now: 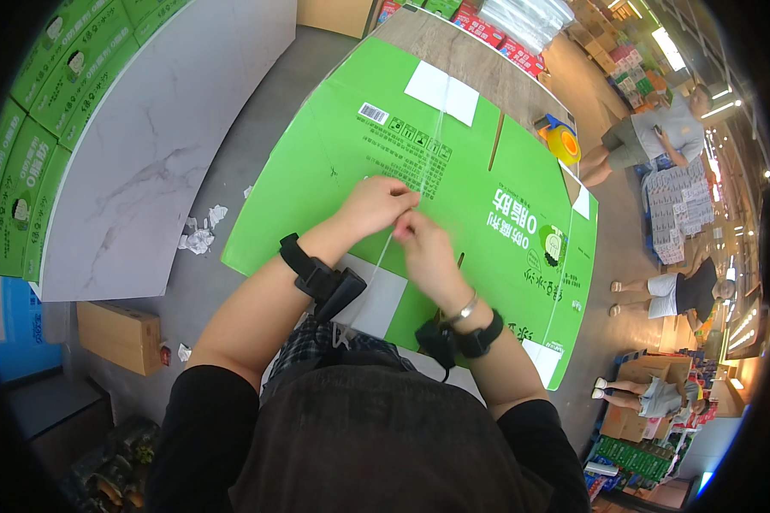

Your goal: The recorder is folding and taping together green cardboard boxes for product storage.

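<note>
Flattened green cartons [316,154] with white patches lie on a table in front of me. A thin whitish string [437,132] runs across them from the far edge toward my body, and a second strand [557,286] crosses their right side. Over the middle of the cardboard, my left hand [375,207] is closed, its thumb and fingertips pinched on the string. Just to the right and nearer me, my right hand [429,258] is also closed on the string, slightly blurred. The fingertips of both hands almost meet. Whether there is a knot between them is hidden.
A tape dispenser [561,141] with yellow tape sits at the table's far right. On the left stands a marbled white counter [167,145] stacked with green boxes [30,167]. A brown carton [118,338] and crumpled paper [198,238] lie on the floor. Several people are on the right.
</note>
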`<state>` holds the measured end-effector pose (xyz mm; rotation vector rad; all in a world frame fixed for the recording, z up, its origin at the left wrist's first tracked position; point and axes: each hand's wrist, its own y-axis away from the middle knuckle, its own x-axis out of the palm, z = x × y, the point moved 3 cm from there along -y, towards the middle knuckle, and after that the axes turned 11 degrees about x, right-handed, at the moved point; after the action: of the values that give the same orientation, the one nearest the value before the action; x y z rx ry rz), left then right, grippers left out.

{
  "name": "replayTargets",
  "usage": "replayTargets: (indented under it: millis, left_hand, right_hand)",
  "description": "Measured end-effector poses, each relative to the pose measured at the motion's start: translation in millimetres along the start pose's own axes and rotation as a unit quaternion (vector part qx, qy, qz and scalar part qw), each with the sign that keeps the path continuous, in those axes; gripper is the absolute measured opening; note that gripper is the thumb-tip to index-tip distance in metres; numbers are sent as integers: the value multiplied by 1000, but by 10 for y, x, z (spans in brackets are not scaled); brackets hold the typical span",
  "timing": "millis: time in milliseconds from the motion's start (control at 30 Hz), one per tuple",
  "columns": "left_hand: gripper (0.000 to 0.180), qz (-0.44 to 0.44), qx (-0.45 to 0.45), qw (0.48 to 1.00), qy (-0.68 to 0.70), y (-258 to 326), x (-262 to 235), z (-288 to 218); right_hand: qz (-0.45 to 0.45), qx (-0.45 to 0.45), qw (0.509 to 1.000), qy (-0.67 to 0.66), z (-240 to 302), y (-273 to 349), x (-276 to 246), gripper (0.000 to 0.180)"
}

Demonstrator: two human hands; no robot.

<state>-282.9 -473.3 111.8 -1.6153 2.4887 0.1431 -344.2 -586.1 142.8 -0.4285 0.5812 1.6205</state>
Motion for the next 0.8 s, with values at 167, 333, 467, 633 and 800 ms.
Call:
replayTargets:
  millis: [167, 333, 467, 633, 800]
  left_hand:
    - [27, -19, 3, 998, 57, 41, -5, 22]
    - [24, 196, 94, 960, 176, 404, -41, -267]
    - [28, 489, -46, 868, 68, 1153, -228, -386]
    - [12, 344, -2, 876, -338, 1602, -365, -570]
    - [11, 131, 148, 952, -232, 1350, 138, -1238]
  right_hand:
    - [15, 79, 996, -43, 115, 121, -122, 4]
    - [220, -46, 933, -280, 496, 368, -232, 19]
    - [267, -46, 920, -284, 354, 635, -629, 14]
    - [138, 102, 958, -228, -381, 912, -1354, 48]
    - [279, 110, 760, -577, -953, 1255, -1763, 49]
